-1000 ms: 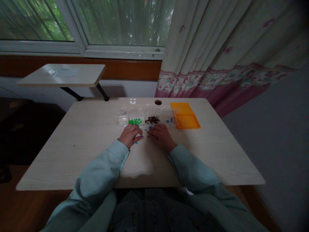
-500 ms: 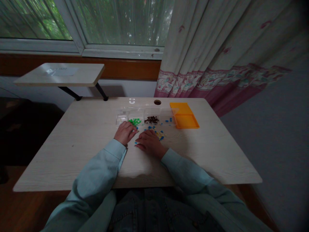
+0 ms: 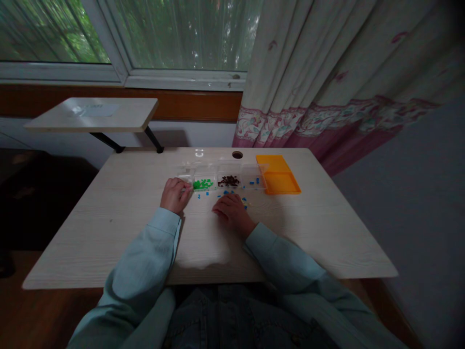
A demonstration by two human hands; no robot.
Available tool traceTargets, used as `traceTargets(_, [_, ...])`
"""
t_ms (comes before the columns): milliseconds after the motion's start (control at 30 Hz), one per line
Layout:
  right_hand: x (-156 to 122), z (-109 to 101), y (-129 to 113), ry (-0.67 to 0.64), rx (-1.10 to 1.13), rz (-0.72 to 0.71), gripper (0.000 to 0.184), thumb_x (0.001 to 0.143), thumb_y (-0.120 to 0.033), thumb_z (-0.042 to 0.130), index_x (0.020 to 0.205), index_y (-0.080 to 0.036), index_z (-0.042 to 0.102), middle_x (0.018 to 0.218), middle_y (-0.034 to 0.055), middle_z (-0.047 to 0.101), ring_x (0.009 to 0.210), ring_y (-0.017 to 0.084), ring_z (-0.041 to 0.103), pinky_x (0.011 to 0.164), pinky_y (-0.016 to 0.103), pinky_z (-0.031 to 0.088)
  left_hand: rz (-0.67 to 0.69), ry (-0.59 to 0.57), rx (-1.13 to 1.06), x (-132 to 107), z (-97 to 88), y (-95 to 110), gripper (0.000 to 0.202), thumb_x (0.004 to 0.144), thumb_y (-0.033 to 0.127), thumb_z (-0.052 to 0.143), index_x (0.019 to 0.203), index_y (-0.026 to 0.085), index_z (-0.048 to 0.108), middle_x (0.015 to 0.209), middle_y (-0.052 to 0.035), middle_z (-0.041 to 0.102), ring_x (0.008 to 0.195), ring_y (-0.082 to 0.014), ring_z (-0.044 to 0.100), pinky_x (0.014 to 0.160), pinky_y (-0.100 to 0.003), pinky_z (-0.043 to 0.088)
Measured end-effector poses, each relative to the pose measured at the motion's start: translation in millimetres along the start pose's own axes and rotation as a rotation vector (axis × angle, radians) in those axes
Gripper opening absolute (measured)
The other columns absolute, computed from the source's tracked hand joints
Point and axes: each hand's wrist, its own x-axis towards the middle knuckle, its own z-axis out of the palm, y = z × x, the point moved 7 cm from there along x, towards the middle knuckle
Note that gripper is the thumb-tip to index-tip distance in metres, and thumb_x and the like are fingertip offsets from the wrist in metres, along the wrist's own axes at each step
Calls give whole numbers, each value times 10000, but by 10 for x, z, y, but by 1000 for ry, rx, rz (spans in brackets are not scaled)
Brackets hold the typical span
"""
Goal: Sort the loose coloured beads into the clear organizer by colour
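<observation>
My left hand (image 3: 176, 195) is at the near left corner of a clear compartment box (image 3: 254, 169), its thumb and fingers pinched together beside the leftmost compartment. Whatever is between those fingertips is too small to make out. Green pieces (image 3: 202, 184) fill the compartment just to its right, and dark brown pieces (image 3: 228, 181) lie in the one after that. A few blue pieces (image 3: 257, 181) are in the rightmost compartment. Resting low over the table, my right hand (image 3: 234, 212) has its fingers bent together, partly covering loose blue and yellow bits (image 3: 244, 199). Its fingertips' contents are hidden.
An open orange case (image 3: 281, 183) lies against the box's right end. Loose blue pieces (image 3: 207, 193) are scattered in front of the box. A raised shelf (image 3: 90, 114) stands at the table's back left, and a round cable hole (image 3: 237, 154) is behind the box.
My left hand has moved left, from in front of the green pieces to the leftmost compartment. My right hand has shifted slightly right. The blue piece at its fingertips no longer shows there.
</observation>
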Motion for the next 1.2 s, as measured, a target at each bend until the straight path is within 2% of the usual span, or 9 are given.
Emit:
traceTargets(133, [-8, -136, 243, 111, 32, 127, 146, 910, -264, 518, 907, -194, 647, 899, 58, 668, 915, 196, 541, 869, 357, 356, -1, -6, -53, -13, 43, 44, 203, 879, 346, 513, 810, 183, 613, 840, -67, 581, 865, -219, 500, 820, -370, 410])
traceTargets(300, [-53, -310, 479, 251, 67, 255, 189, 898, -264, 504, 961, -176, 659, 887, 78, 673, 859, 214, 570, 786, 351, 415, 15, -31, -123, -32, 102, 133, 211, 883, 346, 505, 805, 183, 614, 839, -73, 582, 865, -216, 509, 806, -371, 418])
traceTargets(400, [-64, -426, 571, 300, 78, 290, 221, 907, -264, 480, 1006, -197, 666, 926, 73, 683, 874, 214, 581, 824, 370, 428, 36, -52, -156, -41, 138, 210, 215, 881, 355, 503, 815, 185, 617, 841, -77, 581, 874, -221, 509, 804, -378, 422])
traceTargets(600, [-157, -773, 921, 465, -61, 402, 243, 896, -341, 500, 949, -202, 692, 908, 78, 688, 893, 224, 586, 863, 398, 427, 103, -117, -191, -62, 244, 398, 210, 896, 356, 493, 828, 190, 603, 846, -68, 585, 851, -203, 517, 797, -363, 424])
traceTargets(767, [-216, -890, 1170, 439, -175, 455, 274, 908, -353, 480, 958, -199, 701, 936, 80, 700, 906, 230, 587, 891, 424, 408, 156, -139, -210, -79, 283, 508, 207, 900, 347, 490, 825, 182, 592, 848, -68, 589, 865, -202, 507, 811, -358, 412])
traceTargets(933, [-188, -848, 992, 462, -131, 391, 288, 934, -326, 439, 1006, -188, 683, 935, 88, 680, 926, 226, 571, 865, 393, 430, 125, -114, -247, -68, 262, 502, 194, 898, 339, 497, 829, 183, 590, 856, -64, 587, 858, -196, 506, 806, -354, 415])
traceTargets(1033, [-65, -545, 651, 278, -50, 235, 272, 924, -331, 480, 1110, -211, 639, 958, 71, 681, 940, 220, 577, 858, 378, 424, 28, -61, -350, -55, 248, 485, 223, 905, 352, 483, 796, 185, 582, 817, -55, 568, 833, -185, 518, 776, -340, 430])
traceTargets(1100, [3, -301, 407, 137, -16, 141, 347, 895, -376, 543, 1198, -212, 585, 950, 64, 684, 928, 224, 581, 845, 378, 412, -52, -31, -444, -59, 257, 499, 251, 913, 369, 465, 779, 186, 573, 776, -43, 541, 784, -170, 518, 725, -317, 441])
traceTargets(1200, [50, -96, 181, 94, 53, 104, 415, 891, -383, 556, 1261, -196, 523, 933, 63, 680, 893, 207, 584, 836, 356, 414, -94, -36, -537, -81, 298, 606, 283, 921, 394, 444, 773, 186, 567, 750, -32, 515, 744, -159, 509, 678, -300, 439])
